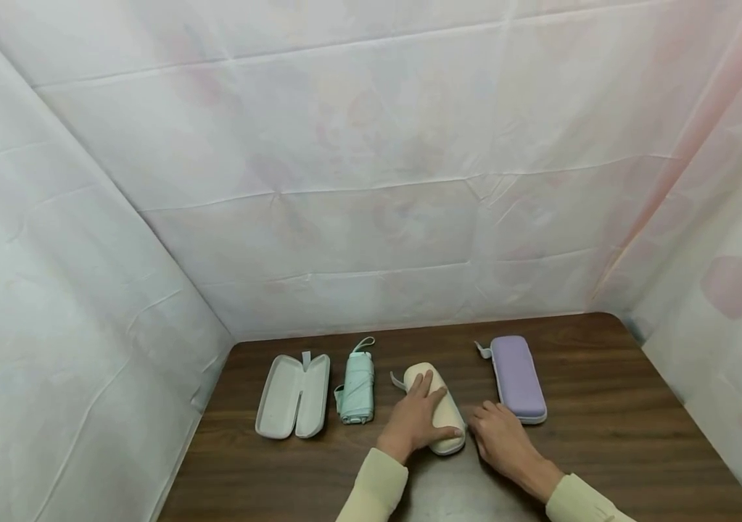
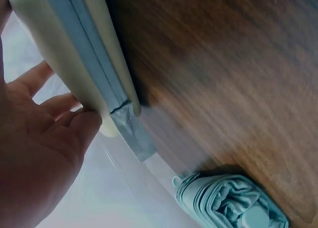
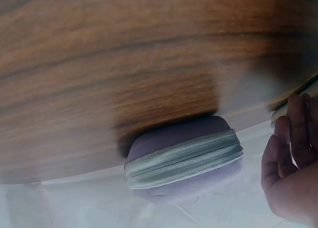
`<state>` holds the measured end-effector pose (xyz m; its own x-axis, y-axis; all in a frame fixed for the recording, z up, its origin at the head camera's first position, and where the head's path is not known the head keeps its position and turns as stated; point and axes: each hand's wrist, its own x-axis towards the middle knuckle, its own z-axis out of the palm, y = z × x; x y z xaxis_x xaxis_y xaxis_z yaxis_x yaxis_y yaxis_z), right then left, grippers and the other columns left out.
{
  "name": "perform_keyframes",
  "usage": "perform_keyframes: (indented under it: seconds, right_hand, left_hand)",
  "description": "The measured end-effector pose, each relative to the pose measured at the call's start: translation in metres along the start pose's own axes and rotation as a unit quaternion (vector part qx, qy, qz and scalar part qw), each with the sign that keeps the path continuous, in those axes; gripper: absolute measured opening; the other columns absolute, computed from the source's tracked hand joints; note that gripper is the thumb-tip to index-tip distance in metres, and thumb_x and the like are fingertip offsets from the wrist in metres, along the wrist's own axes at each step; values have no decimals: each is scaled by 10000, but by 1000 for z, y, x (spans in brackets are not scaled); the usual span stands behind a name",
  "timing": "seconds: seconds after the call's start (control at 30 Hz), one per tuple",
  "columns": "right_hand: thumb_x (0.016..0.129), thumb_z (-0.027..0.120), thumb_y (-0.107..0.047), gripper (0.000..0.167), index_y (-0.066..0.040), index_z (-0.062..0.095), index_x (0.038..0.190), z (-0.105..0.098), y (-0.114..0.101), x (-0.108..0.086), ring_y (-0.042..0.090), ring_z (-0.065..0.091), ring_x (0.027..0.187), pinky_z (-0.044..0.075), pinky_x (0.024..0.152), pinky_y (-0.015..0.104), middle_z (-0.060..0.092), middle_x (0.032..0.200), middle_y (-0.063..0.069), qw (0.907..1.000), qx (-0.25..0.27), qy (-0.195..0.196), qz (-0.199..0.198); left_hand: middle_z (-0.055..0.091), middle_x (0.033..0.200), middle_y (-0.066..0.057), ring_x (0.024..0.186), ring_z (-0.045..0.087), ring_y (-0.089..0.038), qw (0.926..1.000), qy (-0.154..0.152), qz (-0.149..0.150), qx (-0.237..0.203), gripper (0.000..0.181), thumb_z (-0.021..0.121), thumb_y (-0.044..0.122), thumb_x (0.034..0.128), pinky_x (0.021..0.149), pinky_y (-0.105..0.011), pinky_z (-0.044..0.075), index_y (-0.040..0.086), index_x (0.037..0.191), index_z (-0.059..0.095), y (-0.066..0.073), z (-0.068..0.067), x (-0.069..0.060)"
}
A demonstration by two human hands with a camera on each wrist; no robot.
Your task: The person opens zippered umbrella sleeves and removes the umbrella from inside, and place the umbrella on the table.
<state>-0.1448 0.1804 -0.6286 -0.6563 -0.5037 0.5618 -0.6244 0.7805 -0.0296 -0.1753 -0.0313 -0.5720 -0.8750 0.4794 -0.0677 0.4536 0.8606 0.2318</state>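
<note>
A cream zip-up glasses case (image 1: 447,413) lies slanted on the table with its grey fabric loop pointing to the far left. My left hand (image 1: 413,419) holds it from above, fingers spread over the lid and thumb near its close end. In the left wrist view the grey zipper band (image 2: 89,44) runs along the case's side, below the fingers. At the case's near right edge my right hand (image 1: 503,441) has curled fingers and pinches at the zipper; the pull itself is hidden behind the fingertips. A purple glasses case (image 1: 519,377), zipped up, lies just beyond the right hand.
An open white glasses case (image 1: 281,399) lies at the left of the wooden table (image 1: 214,464). Between it and the cream case is a folded mint-green umbrella (image 1: 357,388) with a wrist loop. Pale patterned cloth (image 1: 371,217) hangs behind and at both sides of the table.
</note>
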Motion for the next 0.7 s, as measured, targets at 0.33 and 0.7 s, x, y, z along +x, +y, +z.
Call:
perform_keyframes:
  seconds: [0.33,0.7]
  right_hand:
    - [719,795,-8,175,-136,678,697,-3,1,-1,215,512,682,412,607,367,608,719,-18,9999,-18,-89,-105]
    - [732,760,19,186,-132,669,673,-7,0,0,200,496,688,416,604,360,588,703,-27,9997,-11,-77,-214]
  left_hand:
    - [416,1662,-158,1531,411,-331,9993,357,-68,-64,823,771,671,859,1065,-437,541,167,1492,624,0,8,-1]
    - [441,1646,-155,1522,424,-335,9991,373,-177,-89,758,800,598,873,1075,-434,534,158,1470,647,5,4,2]
